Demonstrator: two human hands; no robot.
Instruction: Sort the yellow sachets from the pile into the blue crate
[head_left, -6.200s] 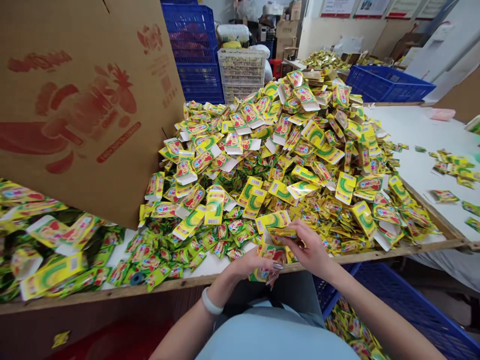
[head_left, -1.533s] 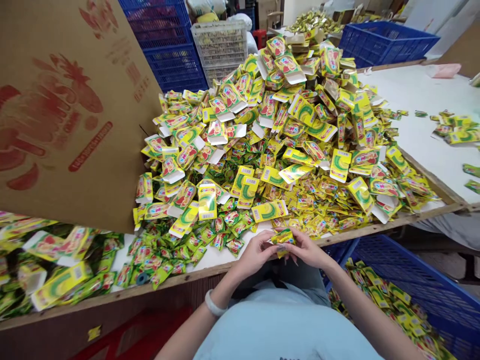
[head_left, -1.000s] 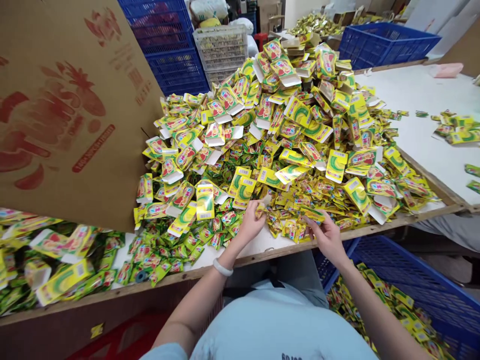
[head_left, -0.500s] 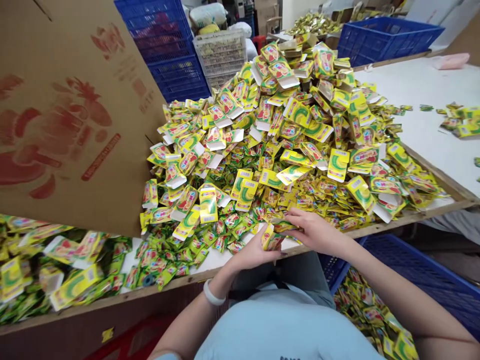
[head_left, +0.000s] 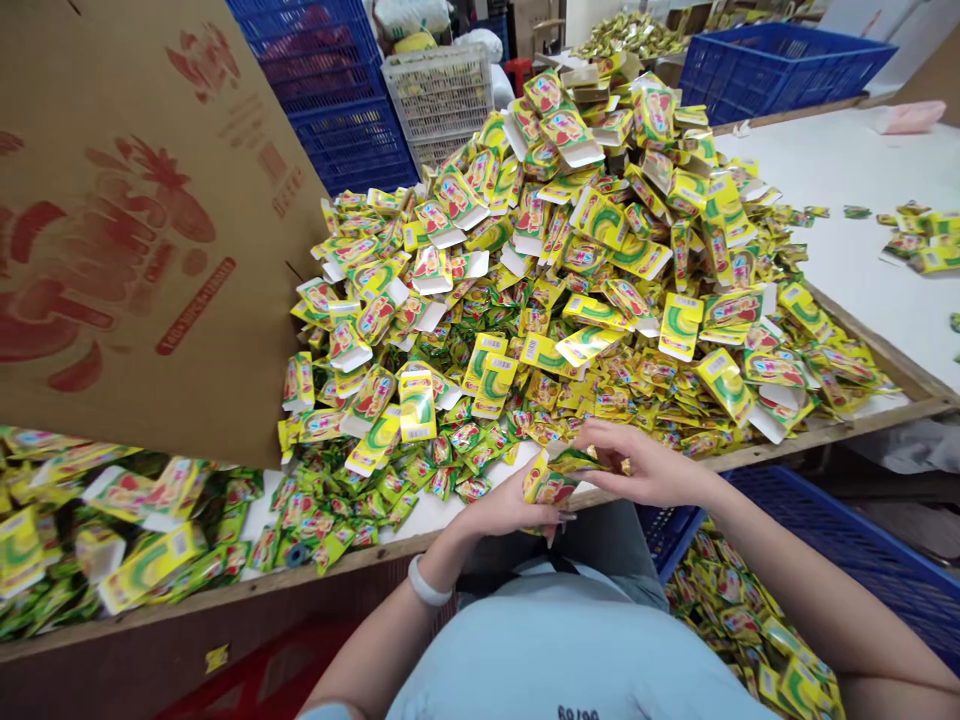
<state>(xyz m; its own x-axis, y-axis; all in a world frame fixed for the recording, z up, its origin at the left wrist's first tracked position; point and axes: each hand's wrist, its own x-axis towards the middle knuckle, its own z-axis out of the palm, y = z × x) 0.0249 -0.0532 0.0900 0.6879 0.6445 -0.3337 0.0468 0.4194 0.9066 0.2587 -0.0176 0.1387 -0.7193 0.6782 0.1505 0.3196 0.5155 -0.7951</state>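
Near the table's front edge, my left hand (head_left: 510, 503) is wrapped round a small yellow box (head_left: 538, 478) with a red fruit print. My right hand (head_left: 626, 462) touches the box's right side, its fingers closed on small wrapped packets (head_left: 579, 462) at the box's end. Behind both hands rises a big pile of yellow boxes (head_left: 596, 220), many with white flaps standing out. Loose green packets (head_left: 330, 505) lie left of my left hand, and yellow packets (head_left: 637, 385) lie beyond my right hand.
A large printed carton (head_left: 142, 230) stands on the left of the table. Below the wooden edge (head_left: 847, 432) at the right is a blue crate (head_left: 847, 540) beside more packets. Another blue crate (head_left: 780, 75) and stacked crates (head_left: 352, 140) are at the back.
My right hand has shifted slightly right, and the packets between my hands show more. The view has moved a little.
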